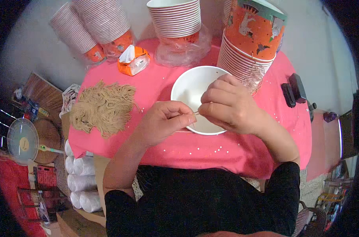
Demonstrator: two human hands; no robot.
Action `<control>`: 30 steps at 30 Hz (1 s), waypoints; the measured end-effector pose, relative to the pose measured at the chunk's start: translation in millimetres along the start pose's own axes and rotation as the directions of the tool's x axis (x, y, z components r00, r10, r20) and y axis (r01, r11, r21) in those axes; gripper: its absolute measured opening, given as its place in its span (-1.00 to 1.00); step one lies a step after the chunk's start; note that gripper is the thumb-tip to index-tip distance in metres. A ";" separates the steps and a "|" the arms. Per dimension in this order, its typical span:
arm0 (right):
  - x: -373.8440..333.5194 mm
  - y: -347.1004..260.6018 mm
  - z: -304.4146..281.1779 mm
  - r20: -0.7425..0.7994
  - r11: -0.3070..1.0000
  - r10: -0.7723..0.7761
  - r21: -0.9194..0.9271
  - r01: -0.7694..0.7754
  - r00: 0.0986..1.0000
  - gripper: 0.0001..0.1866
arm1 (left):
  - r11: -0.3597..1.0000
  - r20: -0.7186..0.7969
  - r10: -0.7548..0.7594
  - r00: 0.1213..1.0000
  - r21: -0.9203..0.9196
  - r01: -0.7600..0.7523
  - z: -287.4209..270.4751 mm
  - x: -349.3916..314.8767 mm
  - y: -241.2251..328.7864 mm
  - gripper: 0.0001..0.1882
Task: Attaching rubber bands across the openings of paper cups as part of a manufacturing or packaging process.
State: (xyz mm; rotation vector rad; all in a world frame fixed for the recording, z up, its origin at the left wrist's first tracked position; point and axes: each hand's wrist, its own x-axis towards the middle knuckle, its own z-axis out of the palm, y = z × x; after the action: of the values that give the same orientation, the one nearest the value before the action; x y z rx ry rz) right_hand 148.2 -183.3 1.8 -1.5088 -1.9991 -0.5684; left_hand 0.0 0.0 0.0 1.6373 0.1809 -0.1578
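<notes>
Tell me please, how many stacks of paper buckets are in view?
4 clearly visible: leftmost stack, second stack beside it, middle stack, right stack. Another may be partly hidden behind the right one.

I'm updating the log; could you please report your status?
Left hand and right hand pinching thin strand above white bucket. Tan yarn lies leftward. Nothing visibly blocking.

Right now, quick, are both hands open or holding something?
Left hand: closed, pinching a thin tan strand.
Right hand: closed, holding the same strand.
</notes>
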 end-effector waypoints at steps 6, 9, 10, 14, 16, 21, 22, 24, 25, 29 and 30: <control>-2.2 1.9 -16.0 0.001 1.000 0.008 0.029 -0.008 1.000 -0.79 | 0.992 -0.045 0.058 0.997 0.119 -0.052 -2.0 -2.8 -8.8 -0.88; -1.1 1.4 -25.8 -0.002 1.000 -0.002 -0.003 0.002 1.000 -0.82 | 0.993 -0.040 0.103 0.994 0.061 -0.100 -7.8 -4.7 -14.8 -0.88; -0.7 -0.3 -28.6 0.022 1.000 -0.001 0.016 0.001 1.000 -0.83 | 0.991 -0.043 0.131 0.991 0.005 -0.130 -7.3 -4.0 -17.6 -0.88; 6.3 -2.6 -18.7 0.061 0.998 -0.010 0.056 0.007 0.998 -0.84 | 0.975 -0.091 0.217 0.972 -0.033 -0.221 -2.1 -1.6 -21.6 -0.89; 10.7 -3.9 -9.2 0.059 0.998 -0.010 0.057 0.006 0.998 -0.84 | 0.979 -0.145 0.198 0.969 -0.008 -0.202 4.7 -1.9 -21.9 -0.88; 15.5 -5.3 0.2 0.063 0.999 -0.007 0.051 0.004 0.998 -0.82 | 0.969 -0.157 0.246 0.957 0.079 -0.236 9.2 -8.7 -22.1 -0.89; 16.1 -5.4 1.3 0.066 0.999 -0.008 0.047 0.005 0.998 -0.82 | 0.964 -0.152 0.262 0.953 0.081 -0.252 8.9 -9.5 -22.7 -0.89; 17.0 -5.7 3.3 0.062 0.998 -0.012 0.055 0.008 0.998 -0.82 | 0.965 -0.160 0.260 0.952 0.087 -0.249 9.1 -10.9 -24.8 -0.88; 17.0 -6.1 4.4 0.055 0.998 -0.014 0.066 0.010 0.998 -0.82 | 0.969 -0.172 0.241 0.955 0.090 -0.228 10.4 -10.8 -26.5 -0.88; 15.5 -6.3 8.1 0.088 0.995 0.003 0.099 -0.012 0.996 -0.83 | 0.958 -0.198 0.275 0.941 0.142 -0.249 12.8 -9.2 -33.1 -0.89; 15.1 -6.2 9.1 0.090 0.990 0.020 0.135 -0.032 0.996 -0.84 | 0.936 -0.210 0.337 0.918 0.181 -0.302 14.1 -9.4 -34.5 -0.90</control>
State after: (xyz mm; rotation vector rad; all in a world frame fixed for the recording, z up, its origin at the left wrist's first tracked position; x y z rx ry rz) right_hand 137.5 -168.4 5.0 -1.4978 -2.0377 -0.3521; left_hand -16.4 -11.8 -32.7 1.8056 0.0814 0.2851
